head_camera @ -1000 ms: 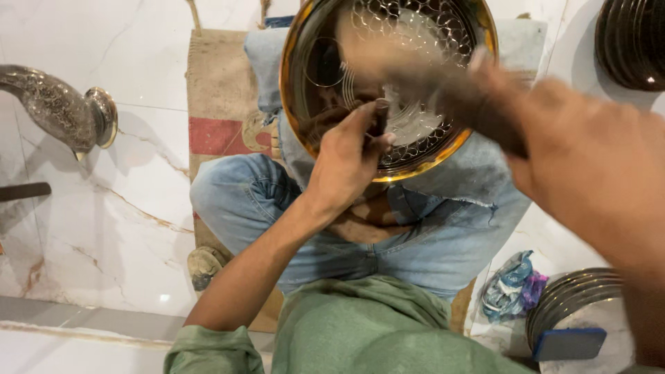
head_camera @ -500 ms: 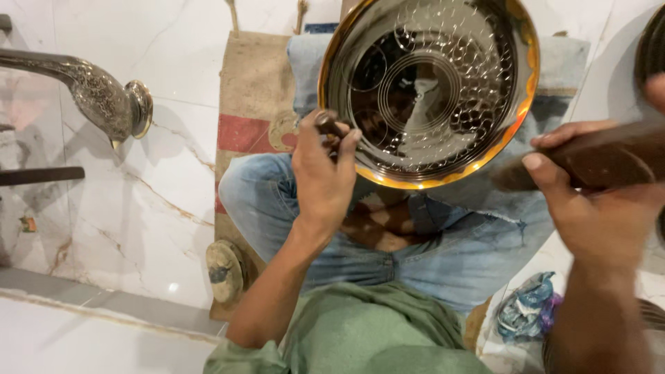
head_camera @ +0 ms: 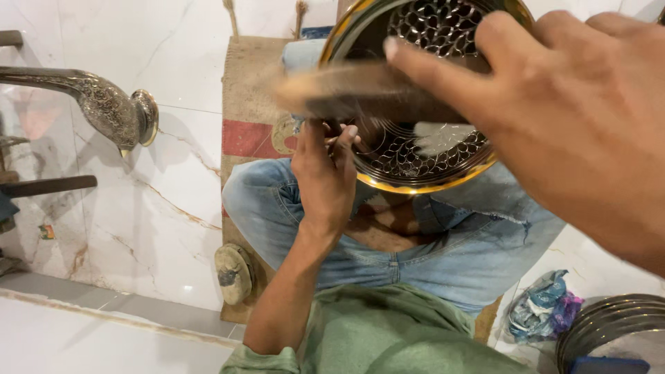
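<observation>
A round metal plate (head_camera: 429, 163) with a brass-coloured rim and an embossed petal pattern rests tilted on my lap. My left hand (head_camera: 322, 183) sits at its left rim, fingers closed on a small thin punch-like tool (head_camera: 339, 138) that touches the plate. My right hand (head_camera: 568, 118) is close to the camera over the plate's right side. It grips a wooden mallet-like tool (head_camera: 346, 93), which is blurred and lies across the plate's upper half. Much of the plate is hidden behind the right hand.
I sit cross-legged on a burlap mat (head_camera: 249, 90) on a white marble floor. An ornate engraved metal spout-like piece (head_camera: 104, 104) lies at the left. A round wooden knob (head_camera: 232, 273) is by my knee. Stacked metal plates (head_camera: 609, 332) and a crumpled wrapper (head_camera: 544, 315) are at lower right.
My right hand has swung the wooden tool from the right side up across the plate, closer to the camera. My left hand stays at the plate's left rim.
</observation>
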A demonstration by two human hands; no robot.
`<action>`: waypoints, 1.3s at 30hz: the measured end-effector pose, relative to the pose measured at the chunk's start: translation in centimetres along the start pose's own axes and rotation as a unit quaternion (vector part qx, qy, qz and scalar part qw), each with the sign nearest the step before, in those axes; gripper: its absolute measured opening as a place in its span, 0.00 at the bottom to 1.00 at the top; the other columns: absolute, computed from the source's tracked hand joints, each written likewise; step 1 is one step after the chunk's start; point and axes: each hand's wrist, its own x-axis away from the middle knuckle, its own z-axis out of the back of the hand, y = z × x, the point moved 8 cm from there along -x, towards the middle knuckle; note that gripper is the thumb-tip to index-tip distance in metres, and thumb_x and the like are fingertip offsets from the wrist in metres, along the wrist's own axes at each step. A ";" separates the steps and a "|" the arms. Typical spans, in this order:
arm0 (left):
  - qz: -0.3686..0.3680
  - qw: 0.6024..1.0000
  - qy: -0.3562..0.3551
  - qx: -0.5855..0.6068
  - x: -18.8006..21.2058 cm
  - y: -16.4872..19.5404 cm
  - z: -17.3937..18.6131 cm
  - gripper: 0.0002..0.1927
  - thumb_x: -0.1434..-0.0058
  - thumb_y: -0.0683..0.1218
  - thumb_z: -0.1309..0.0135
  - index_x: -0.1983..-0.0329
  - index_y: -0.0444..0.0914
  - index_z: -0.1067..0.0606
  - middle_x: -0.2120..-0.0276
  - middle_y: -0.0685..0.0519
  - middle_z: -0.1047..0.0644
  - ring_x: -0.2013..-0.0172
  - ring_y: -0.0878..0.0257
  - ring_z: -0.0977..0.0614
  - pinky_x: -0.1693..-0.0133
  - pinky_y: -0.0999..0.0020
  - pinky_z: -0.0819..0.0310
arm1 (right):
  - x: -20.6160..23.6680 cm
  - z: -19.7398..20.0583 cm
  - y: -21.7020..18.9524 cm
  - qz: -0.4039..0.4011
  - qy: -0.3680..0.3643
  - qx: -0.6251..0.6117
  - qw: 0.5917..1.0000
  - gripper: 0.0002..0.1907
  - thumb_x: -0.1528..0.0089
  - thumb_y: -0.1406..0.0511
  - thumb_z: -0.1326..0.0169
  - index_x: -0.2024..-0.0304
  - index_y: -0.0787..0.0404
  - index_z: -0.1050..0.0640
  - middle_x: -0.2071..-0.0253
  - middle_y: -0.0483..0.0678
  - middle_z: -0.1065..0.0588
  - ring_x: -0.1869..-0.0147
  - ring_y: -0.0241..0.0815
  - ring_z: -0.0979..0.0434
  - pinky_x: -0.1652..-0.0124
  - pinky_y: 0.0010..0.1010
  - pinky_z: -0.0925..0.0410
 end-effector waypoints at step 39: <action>-0.116 0.957 -0.266 -0.013 -1.9 0.8 -3.9 0.20 0.34 0.39 0.40 0.41 0.34 0.29 0.52 0.41 0.21 0.53 0.43 0.18 0.53 0.54 0.23 | 9.0 -10.2 5.2 -0.140 0.078 -0.246 0.956 0.33 0.43 0.70 0.36 0.34 0.57 0.25 0.57 0.58 0.24 0.56 0.59 0.20 0.56 0.46 0.27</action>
